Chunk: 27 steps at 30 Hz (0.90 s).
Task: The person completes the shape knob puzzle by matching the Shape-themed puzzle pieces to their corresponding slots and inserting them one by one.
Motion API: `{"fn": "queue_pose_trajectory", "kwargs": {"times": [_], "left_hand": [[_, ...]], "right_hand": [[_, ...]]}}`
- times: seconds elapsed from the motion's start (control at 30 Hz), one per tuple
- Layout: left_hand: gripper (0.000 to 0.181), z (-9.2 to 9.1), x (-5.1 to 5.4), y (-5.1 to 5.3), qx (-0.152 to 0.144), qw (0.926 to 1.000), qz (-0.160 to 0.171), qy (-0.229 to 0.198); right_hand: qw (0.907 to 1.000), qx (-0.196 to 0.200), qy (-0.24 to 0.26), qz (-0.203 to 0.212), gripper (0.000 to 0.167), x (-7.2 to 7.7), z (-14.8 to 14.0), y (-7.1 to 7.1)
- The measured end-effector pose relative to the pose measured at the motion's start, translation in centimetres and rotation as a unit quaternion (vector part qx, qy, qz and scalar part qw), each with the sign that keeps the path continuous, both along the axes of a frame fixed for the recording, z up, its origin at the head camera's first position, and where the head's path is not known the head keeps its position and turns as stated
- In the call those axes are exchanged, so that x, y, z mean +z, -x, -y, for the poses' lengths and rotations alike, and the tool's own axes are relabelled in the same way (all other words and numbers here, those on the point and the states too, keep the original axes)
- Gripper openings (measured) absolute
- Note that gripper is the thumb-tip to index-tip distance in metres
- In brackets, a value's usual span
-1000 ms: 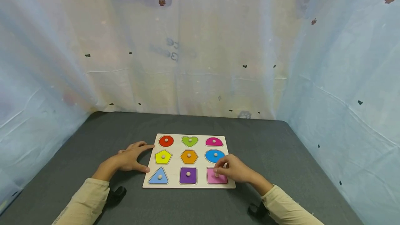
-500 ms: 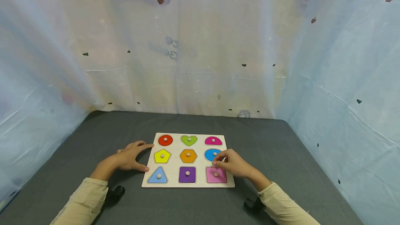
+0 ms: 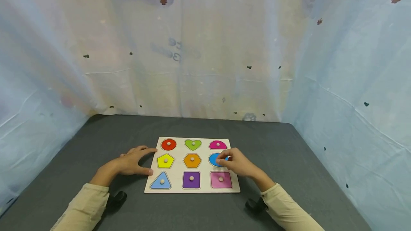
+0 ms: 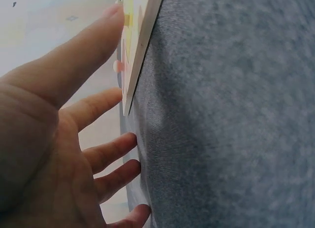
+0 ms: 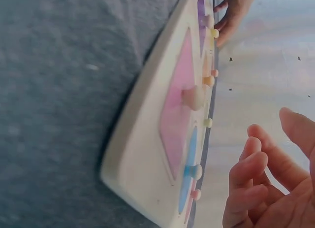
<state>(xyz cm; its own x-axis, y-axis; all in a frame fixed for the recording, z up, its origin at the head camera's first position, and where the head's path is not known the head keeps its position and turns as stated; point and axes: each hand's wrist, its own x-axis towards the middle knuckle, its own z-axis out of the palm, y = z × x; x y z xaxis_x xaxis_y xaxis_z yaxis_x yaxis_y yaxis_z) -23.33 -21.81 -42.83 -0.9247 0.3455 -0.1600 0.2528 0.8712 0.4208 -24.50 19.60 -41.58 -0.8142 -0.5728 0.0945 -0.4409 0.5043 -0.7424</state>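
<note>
A wooden knob puzzle board [image 3: 204,166] lies flat on the table, with several coloured shapes seated in it. My left hand [image 3: 130,162] spreads along its left edge, thumb and index finger touching the rim; the left wrist view shows the other fingers [image 4: 110,151] extended below the board's corner. Above the blue oval [image 3: 213,159] hovers my right hand [image 3: 239,163], partly covering it. In the right wrist view the fingers [image 5: 246,179] are loosely bent, thumb apart, with nothing between them. Below the oval sits the pink rectangle [image 3: 226,184], its knob [image 5: 194,98] uncovered.
The grey table [image 3: 189,211] reaches back to a pale hanging curtain [image 3: 205,45], which also runs along both sides. Dark curved pieces, one of them a black strap end [image 3: 255,206], hang below the wrists.
My right hand has lifted away from the pink rectangle's knob and moved up the board to the blue oval. The left hand keeps its place at the board's edge.
</note>
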Motion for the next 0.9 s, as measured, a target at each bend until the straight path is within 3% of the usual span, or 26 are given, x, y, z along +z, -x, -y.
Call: {"fn": "queue_pose_trajectory", "kwargs": {"times": [0.27, 0.63, 0.9], "left_hand": [[0.083, -0.1, 0.2, -0.2, 0.000, 0.9998, 0.001, -0.020], [0.079, -0.2, 0.3, 0.0, 0.000, 0.9983, -0.041, -0.042], [0.073, -0.7, 0.8, 0.0, -0.006, 0.9927, -0.081, -0.089]], "right_hand": [[0.9996, 0.000, 0.028, -0.005, 0.027, 0.5, 0.4, 1.0], [0.9986, -0.010, 0.052, 0.005, 0.025, 1.6, 1.1, 1.6], [0.9974, -0.029, 0.064, 0.014, 0.024, 1.8, 1.5, 1.6]]}}
